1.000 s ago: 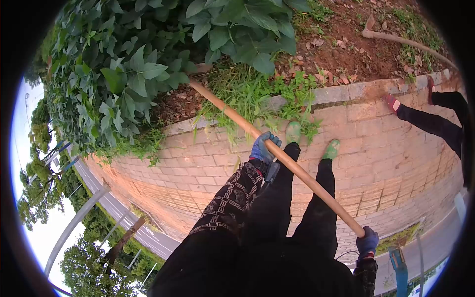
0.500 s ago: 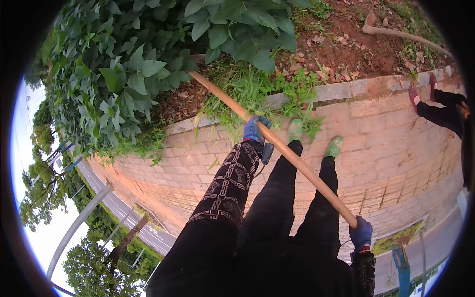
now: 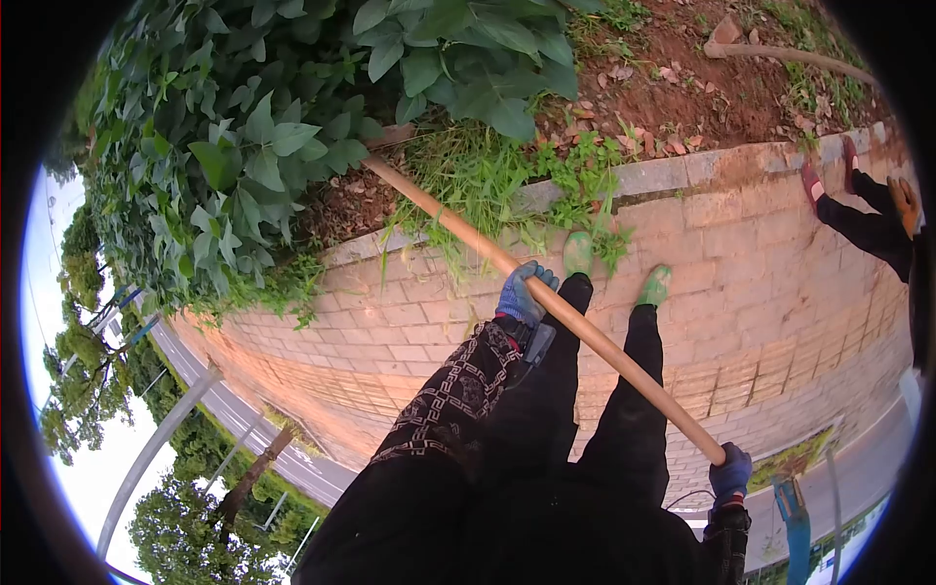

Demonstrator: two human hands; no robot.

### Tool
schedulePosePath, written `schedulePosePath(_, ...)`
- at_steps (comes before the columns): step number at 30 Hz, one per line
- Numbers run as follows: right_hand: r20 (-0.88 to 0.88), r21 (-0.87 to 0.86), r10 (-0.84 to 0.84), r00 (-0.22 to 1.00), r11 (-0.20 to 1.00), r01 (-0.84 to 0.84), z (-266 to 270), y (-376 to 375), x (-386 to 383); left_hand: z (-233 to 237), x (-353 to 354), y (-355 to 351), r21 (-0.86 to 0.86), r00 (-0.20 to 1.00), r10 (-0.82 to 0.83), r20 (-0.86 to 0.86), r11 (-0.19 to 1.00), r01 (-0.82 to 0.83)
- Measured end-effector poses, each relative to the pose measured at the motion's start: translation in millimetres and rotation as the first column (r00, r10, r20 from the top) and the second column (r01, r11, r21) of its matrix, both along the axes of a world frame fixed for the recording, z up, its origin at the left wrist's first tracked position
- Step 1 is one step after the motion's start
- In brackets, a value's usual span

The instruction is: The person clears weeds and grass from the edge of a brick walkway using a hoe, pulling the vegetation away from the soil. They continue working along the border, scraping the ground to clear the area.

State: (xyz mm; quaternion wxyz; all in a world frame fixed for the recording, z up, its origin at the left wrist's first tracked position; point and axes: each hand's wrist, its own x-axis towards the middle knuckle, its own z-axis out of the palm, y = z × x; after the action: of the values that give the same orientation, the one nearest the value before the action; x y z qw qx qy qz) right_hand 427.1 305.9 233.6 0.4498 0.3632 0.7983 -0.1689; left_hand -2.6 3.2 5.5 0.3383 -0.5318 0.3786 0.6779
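A long wooden handle [image 3: 624,363] runs slantwise across the view, its far end reaching the soil under the leafy bush [image 3: 263,146]. My left hand [image 3: 525,292], in a blue glove, is wrapped round the middle of the handle. At the near end, my right hand [image 3: 730,474], also gloved in blue, grips the handle's butt. Leaves and grass [image 3: 468,175] surround the far end, where part of a tool head seems to show; its shape cannot be made out.
A stone kerb [image 3: 653,178] separates red soil from the brick pavement [image 3: 741,283]. My green shoes [image 3: 578,255] stand near the kerb. On the right are a co-worker's dark-clad legs [image 3: 863,230] and an orange glove [image 3: 905,203]; a hoe [image 3: 790,55] rests on the soil there.
The handle's near end has moved right and slightly down, and its far end a little left. My left hand is now nearer my body. The co-worker's orange glove shows more, and the other hoe has shifted slightly.
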Motion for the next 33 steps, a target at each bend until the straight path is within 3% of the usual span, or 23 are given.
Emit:
schedulePosePath(3, -0.063, -0.031, 0.014, 0.998, 0.999, -0.016, -14.7, -14.5, -44.0, -7.9, -38.0, -20.7, 0.034, 0.997, -0.004, -0.082, 0.999, 0.006)
schedulePosePath(8, -0.233, -0.060, -0.020, 0.972, 0.998, 0.006, -23.2, -39.4, -114.1, -11.8, -109.7, -33.1, -0.056, 0.976, -0.038, -0.215, 0.998, 0.027)
schedulePosePath(12, -0.287, -0.062, -0.007, 0.958, 0.998, -0.011, -10.3, -38.6, -110.3, -28.0, -112.2, -20.6, -0.069, 0.968, -0.063, -0.243, 0.997, 0.047)
schedulePosePath(14, -0.111, -0.030, 0.006, 0.994, 1.000, -0.010, 3.2, -21.7, -76.1, -7.6, -76.2, 23.2, -0.189, 0.994, -0.098, -0.053, 0.978, 0.086)
schedulePosePath(16, 0.013, 0.021, 0.046, 0.999, 0.999, -0.046, 20.5, 0.9, -32.1, -14.8, -15.3, 25.7, -0.014, 0.996, 0.000, -0.087, 1.000, -0.001)
schedulePosePath(18, 0.032, 0.075, 0.046, 0.998, 0.996, -0.048, 48.9, 17.7, 32.4, 23.4, 32.3, 52.2, 0.125, 0.999, -0.031, -0.005, 0.992, 0.032)
schedulePosePath(21, 0.327, 0.078, 0.025, 0.945, 0.995, -0.054, 100.1, 33.4, 103.1, 53.1, 93.2, 72.9, 0.188, 0.993, -0.095, 0.067, 0.979, 0.081)
schedulePosePath(23, 0.400, 0.080, 0.053, 0.915, 0.992, -0.092, 115.9, 48.5, 120.8, 54.2, 119.4, 74.7, 0.303, 0.981, -0.028, 0.189, 0.953, -0.031)
schedulePosePath(25, 0.330, 0.118, 0.141, 0.933, 0.975, -0.189, 122.7, 54.5, 127.6, 58.5, 116.8, 69.1, 0.314, 0.977, -0.015, 0.214, 0.948, -0.054)
schedulePosePath(28, 0.327, 0.114, 0.142, 0.934, 0.976, -0.188, 105.5, 56.2, 103.7, 44.0, 110.4, 54.7, 0.422, 0.982, 0.034, 0.184, 0.900, -0.110)
schedulePosePath(29, 0.156, 0.162, 0.161, 0.974, 0.969, -0.186, 96.5, 51.8, 95.6, 39.9, 101.6, 48.7, 0.375, 0.988, 0.047, 0.145, 0.922, -0.099)
schedulePosePath(32, 0.073, 0.112, 0.114, 0.991, 0.986, -0.121, 57.2, 35.7, 46.2, 35.6, 58.4, 30.2, 0.194, 0.994, 0.078, 0.072, 0.977, -0.091)
schedulePosePath(33, 0.001, 0.117, 0.118, 0.993, 0.986, -0.118, 46.3, 25.2, 20.5, 23.3, 44.9, 12.1, 0.209, 0.997, 0.076, -0.003, 0.975, -0.074)
